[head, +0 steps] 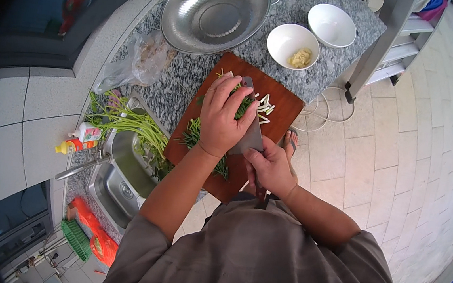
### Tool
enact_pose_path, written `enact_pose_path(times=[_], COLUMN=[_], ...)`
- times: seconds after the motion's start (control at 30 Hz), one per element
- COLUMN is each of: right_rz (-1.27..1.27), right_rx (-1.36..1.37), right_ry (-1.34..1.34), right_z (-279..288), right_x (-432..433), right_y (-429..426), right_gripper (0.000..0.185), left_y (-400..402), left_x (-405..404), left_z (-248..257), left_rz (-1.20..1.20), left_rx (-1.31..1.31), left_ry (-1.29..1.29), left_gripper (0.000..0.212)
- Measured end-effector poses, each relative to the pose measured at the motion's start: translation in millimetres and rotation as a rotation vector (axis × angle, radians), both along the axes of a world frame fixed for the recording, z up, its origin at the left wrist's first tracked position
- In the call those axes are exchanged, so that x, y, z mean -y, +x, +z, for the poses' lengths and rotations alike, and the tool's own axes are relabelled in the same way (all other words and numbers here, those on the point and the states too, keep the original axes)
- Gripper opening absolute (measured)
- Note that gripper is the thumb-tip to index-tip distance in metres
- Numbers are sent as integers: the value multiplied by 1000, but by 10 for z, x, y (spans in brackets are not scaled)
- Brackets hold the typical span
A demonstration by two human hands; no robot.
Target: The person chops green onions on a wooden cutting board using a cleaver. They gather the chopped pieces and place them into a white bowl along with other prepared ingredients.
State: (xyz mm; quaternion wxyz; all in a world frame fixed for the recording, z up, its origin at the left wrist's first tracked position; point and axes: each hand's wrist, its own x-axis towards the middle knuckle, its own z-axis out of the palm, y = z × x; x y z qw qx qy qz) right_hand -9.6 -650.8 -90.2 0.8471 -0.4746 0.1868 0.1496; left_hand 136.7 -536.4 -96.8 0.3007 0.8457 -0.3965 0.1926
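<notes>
My right hand grips a cleaver by its dark handle, and the broad steel blade points away from me over a reddish-brown wooden cutting board. Beside the blade's left face, my left hand is spread, its fingertips and thumb at the far part of the blade. Chopped green stalks lie on the board to the left of my left hand, partly hidden by it. More cut greens show between its fingers. White cut stem pieces lie right of the blade.
A large perforated steel colander stands beyond the board. Two white bowls, one with pale yellow pieces, the other bare inside, sit at the granite counter's corner. Leafy stalks hang over a steel sink. An aluminium stepladder stands right.
</notes>
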Motion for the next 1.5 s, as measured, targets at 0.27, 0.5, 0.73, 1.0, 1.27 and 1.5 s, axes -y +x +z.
enact_pose_path(times=[0.27,0.5,0.73,1.0,1.27,1.5], right_rz=[-333,-301,-261,-337,-318,-277], right_rx=[2,-194,-230,-171,-211,-137], right_ry=[-126,-272,-332,-442,-335,-359], right_z=[78,64,87,119,251,240], right_x=[848,1256,1555,1833,1904,1898], right_y=[711,966,619,171,100,174], right_gripper=[12,17,16,9,9,8], left_y=[920,1228,1363,1340,1346,1391], left_x=[1416,1809,1807,1801,1744,1776], left_z=[10,-632,-872,-820,-687,-594], left_rz=[-249,-243,-89,-45,-176,-191], left_rx=[-12,-216,-294,-247,-81,-123], left_ry=[-132,-243,-147,54,101,-50], left_gripper=[19,16,21,35,36,22])
